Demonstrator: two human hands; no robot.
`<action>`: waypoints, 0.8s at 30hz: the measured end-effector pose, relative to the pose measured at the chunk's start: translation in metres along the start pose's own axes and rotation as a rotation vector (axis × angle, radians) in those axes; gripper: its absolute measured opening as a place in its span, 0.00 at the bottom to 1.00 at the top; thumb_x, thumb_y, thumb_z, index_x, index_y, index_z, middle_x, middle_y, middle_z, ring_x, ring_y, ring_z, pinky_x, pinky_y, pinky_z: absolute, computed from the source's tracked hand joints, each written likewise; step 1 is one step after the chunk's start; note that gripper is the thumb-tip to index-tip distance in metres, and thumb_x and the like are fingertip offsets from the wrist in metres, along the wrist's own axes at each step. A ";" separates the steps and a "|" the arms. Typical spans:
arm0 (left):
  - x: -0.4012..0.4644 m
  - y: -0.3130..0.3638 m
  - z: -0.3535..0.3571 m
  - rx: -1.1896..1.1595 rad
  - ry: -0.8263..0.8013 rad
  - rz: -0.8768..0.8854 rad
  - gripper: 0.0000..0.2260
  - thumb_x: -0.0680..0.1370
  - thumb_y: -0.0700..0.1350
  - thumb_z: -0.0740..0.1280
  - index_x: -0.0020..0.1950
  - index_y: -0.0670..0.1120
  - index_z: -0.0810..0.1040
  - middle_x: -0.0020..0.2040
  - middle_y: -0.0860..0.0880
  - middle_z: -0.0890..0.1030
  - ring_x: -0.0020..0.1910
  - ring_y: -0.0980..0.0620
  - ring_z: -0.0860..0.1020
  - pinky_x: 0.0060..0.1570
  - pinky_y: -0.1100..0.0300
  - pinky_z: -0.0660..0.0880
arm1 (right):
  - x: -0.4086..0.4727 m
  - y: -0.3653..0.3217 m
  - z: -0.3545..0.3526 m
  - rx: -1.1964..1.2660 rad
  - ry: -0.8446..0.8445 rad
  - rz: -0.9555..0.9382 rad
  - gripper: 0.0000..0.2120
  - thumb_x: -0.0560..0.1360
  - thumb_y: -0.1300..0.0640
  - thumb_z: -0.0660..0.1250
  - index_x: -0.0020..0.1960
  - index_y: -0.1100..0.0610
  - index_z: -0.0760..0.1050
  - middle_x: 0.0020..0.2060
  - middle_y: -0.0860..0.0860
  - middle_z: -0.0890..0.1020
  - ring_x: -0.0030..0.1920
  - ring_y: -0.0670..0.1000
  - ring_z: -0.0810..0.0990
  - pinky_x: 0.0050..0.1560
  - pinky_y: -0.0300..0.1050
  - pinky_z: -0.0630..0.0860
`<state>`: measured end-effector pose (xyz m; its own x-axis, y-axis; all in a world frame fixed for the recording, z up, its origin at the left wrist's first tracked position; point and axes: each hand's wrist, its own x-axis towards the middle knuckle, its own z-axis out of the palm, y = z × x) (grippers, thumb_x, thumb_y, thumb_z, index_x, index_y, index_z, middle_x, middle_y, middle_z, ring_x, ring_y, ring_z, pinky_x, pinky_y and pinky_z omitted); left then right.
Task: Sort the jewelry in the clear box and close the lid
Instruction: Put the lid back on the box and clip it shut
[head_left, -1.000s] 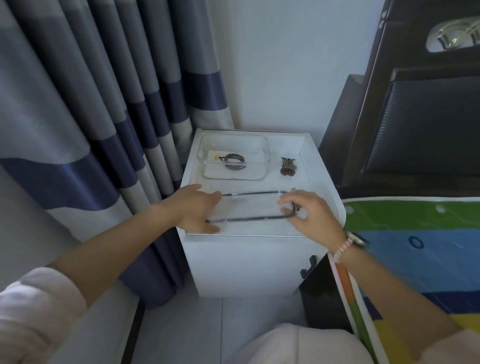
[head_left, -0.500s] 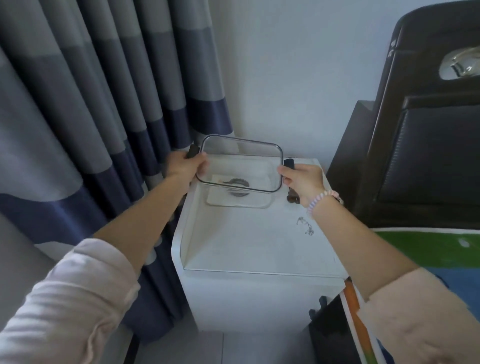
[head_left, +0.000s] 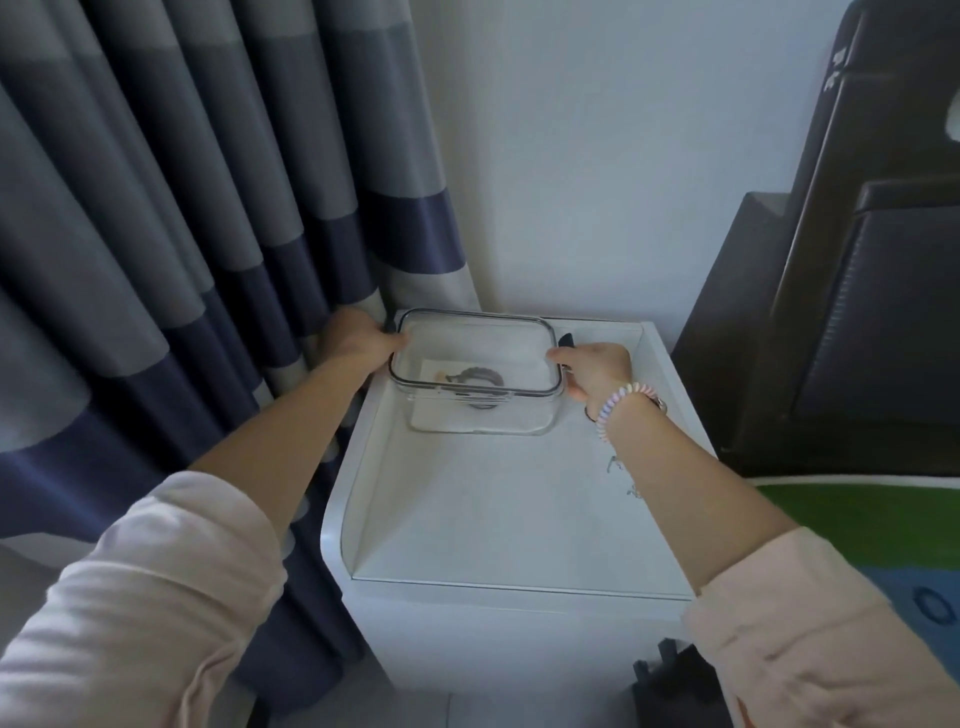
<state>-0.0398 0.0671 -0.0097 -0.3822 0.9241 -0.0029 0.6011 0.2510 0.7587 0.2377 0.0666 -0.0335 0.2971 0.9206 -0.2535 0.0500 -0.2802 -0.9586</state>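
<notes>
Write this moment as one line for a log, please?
step: lid closing | left hand: holds lid left end | right hand: holds right end | lid: over clear box | inside: bracelet

Plain white wall (head_left: 597, 156) behind, evenly lit, soft daylight. Left side: heavy pleated curtain (head_left: 182, 182), grey with navy bands, hanging to the floor and brushing the white cabinet (head_left: 493, 639). The counter (head_left: 493, 509) has raised side edges. Right: dark padded chair (head_left: 883, 312). Lower right: mat (head_left: 883, 525) in green and blue. Pale floor (head_left: 363, 696) below.
</notes>
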 end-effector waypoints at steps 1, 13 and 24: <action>-0.001 0.003 0.000 0.033 -0.014 0.012 0.18 0.72 0.49 0.76 0.48 0.33 0.82 0.49 0.35 0.85 0.49 0.38 0.85 0.54 0.44 0.82 | 0.000 -0.001 -0.003 -0.006 0.009 0.016 0.17 0.60 0.61 0.76 0.21 0.56 0.70 0.16 0.48 0.72 0.18 0.49 0.69 0.22 0.34 0.68; -0.025 0.023 0.029 -0.377 -0.127 -0.216 0.11 0.70 0.37 0.78 0.41 0.40 0.76 0.42 0.43 0.81 0.35 0.48 0.82 0.34 0.53 0.84 | 0.003 0.003 -0.049 0.084 0.019 0.078 0.36 0.54 0.60 0.76 0.57 0.76 0.73 0.44 0.64 0.84 0.40 0.54 0.74 0.54 0.52 0.76; -0.025 0.017 0.046 -0.312 -0.037 -0.227 0.18 0.68 0.45 0.80 0.30 0.43 0.71 0.30 0.47 0.76 0.28 0.48 0.76 0.50 0.48 0.83 | -0.002 0.000 -0.054 0.214 -0.012 0.148 0.10 0.67 0.64 0.77 0.44 0.66 0.79 0.40 0.60 0.82 0.40 0.56 0.81 0.46 0.54 0.83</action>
<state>0.0118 0.0617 -0.0270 -0.4524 0.8660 -0.2130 0.2591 0.3561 0.8978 0.2888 0.0497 -0.0260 0.2752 0.8772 -0.3934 -0.1964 -0.3493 -0.9162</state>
